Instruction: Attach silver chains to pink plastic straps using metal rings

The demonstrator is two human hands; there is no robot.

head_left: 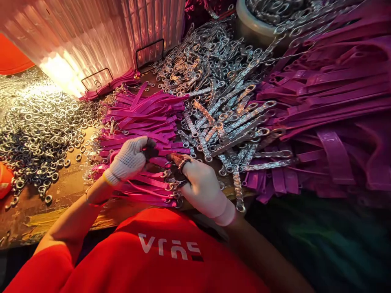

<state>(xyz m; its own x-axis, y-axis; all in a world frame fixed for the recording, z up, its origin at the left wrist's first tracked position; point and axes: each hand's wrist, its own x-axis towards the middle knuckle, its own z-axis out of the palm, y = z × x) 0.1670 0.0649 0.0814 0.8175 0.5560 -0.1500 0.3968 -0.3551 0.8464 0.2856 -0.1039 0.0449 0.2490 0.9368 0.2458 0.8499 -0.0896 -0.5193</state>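
Observation:
My left hand (pixel 130 158), in a white knitted glove with dark fingertips, is closed above the pink straps (pixel 146 118); whatever its fingertips pinch is too small to make out. To its right, my right hand (pixel 200 183), in a white glove with dark finger ends, is closed around a short metal chain (pixel 183 163) beside the ends of the straps. Metal rings and links hang on both ends of these straps. Just beyond my right hand lies a heap of silver chains (pixel 232 122).
Loose metal rings (pixel 45 134) cover the wooden table (pixel 70 203) at left. Clear ribbed plastic (pixel 100 36) stands behind. A bucket (pixel 256 24) of chains is at the back, with purple straps (pixel 330 93) piled right. An orange object (pixel 4 179) sits at the left edge.

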